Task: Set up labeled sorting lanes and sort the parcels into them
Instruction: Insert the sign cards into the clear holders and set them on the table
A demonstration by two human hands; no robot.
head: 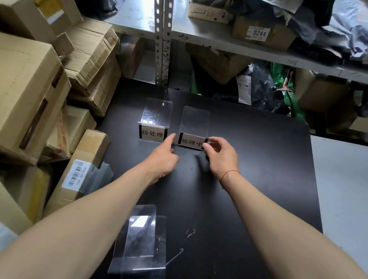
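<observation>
Both hands (left point(163, 157), right point(220, 156)) on sign holder point(193, 129).

Your tabletop point(257, 175) is bare on the right side, so you can pass there. On the left, stacked cardboard boxes point(16, 93) block its edge. Near you, an empty clear stand point(142, 246) is in the way.

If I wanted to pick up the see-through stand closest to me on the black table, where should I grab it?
Probably grab the clear stand by its two side edges, low down near the folded base, coming from above. Its tall back panel leans and looks thin and slippery, so pinching the flat face could let it slide. It is apart from both hands and from the two labeled stands.
</observation>
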